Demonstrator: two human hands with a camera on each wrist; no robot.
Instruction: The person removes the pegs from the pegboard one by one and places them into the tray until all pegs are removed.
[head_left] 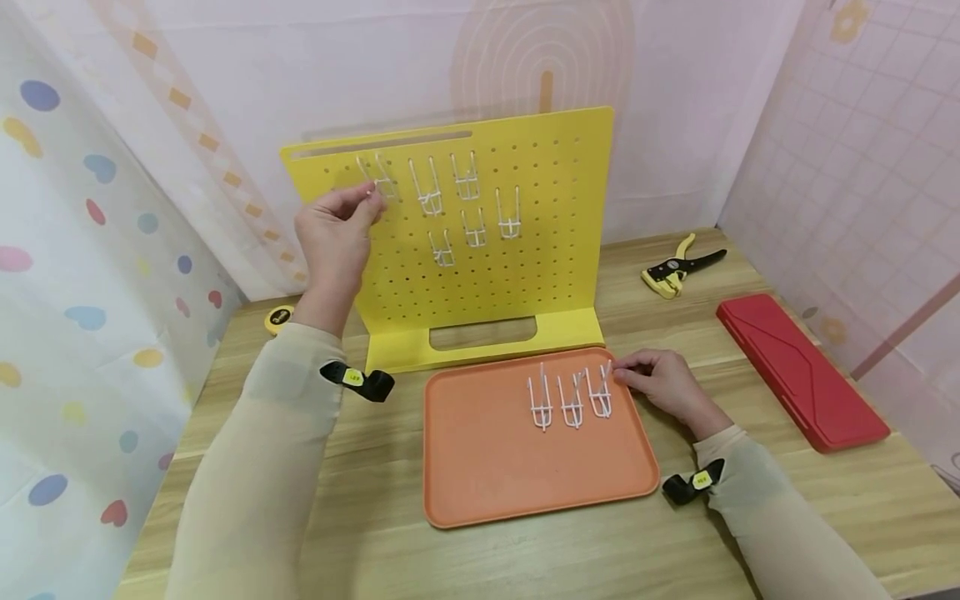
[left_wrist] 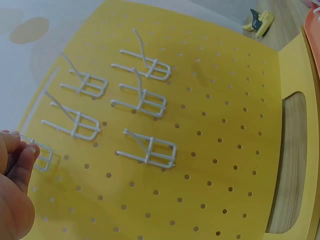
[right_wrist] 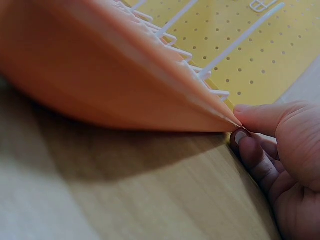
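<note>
In the head view my left hand (head_left: 336, 229) is raised to the upper left of a yellow pegboard (head_left: 555, 258). Its thumb and finger pinch a white wire hook (left_wrist: 50, 156), whose frame lies against the board; the fingers hide part of it. Several more white hooks (head_left: 510, 223) hang on the pegboard to the right of this hand. My right hand (head_left: 663, 383) pinches the rim of an orange tray (head_left: 487, 467) at its far right corner, thumb above and fingers below. Three white hooks (head_left: 572, 414) lie side by side on the tray near that corner.
Black-and-yellow pliers (head_left: 675, 268) lie right of the pegboard, with a long red case (head_left: 802, 371) nearer the table's right side. A yellow tape measure (head_left: 279, 318) sits behind my left forearm. Curtains (head_left: 135, 208) stand along the left and back.
</note>
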